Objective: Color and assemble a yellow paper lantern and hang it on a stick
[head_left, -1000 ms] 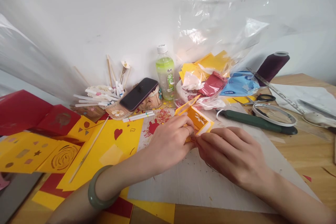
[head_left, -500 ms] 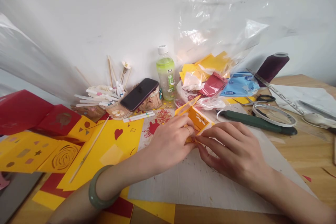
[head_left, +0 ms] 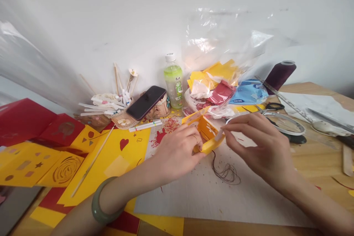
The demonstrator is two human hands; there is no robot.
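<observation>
My left hand (head_left: pixel 177 145) is closed on a folded yellow paper box (head_left: pixel 212 143) with cut-out shapes in its sides, one of them a flower. The box is tilted, and its inside shows. To its right, my right hand (head_left: pixel 260 142) pinches a small white strip (head_left: pixel 220 134) at the box's edge, thumb against forefinger. The strip looks like tape backing, though its far end is hard to make out. A loose coil of dark thread (head_left: pixel 226 175) hangs or lies just below the box, over the grey mat (head_left: pixel 193 195).
Yellow sheets (head_left: pixel 110 155) and red and yellow cut-paper pieces (head_left: pixel 63 166) lie left. Behind stand a drink bottle (head_left: pixel 173 81) and a phone (head_left: pixel 146 102) resting on small containers. A plastic bag (head_left: pixel 226 44), scissors (head_left: pixel 272 106), a tape roll (head_left: pixel 287 123) and a thread spool (head_left: pixel 280 75) are right.
My right hand has moved off the box's lower edge to its right corner and now pinches the white strip. The dark thread has come into view below the box.
</observation>
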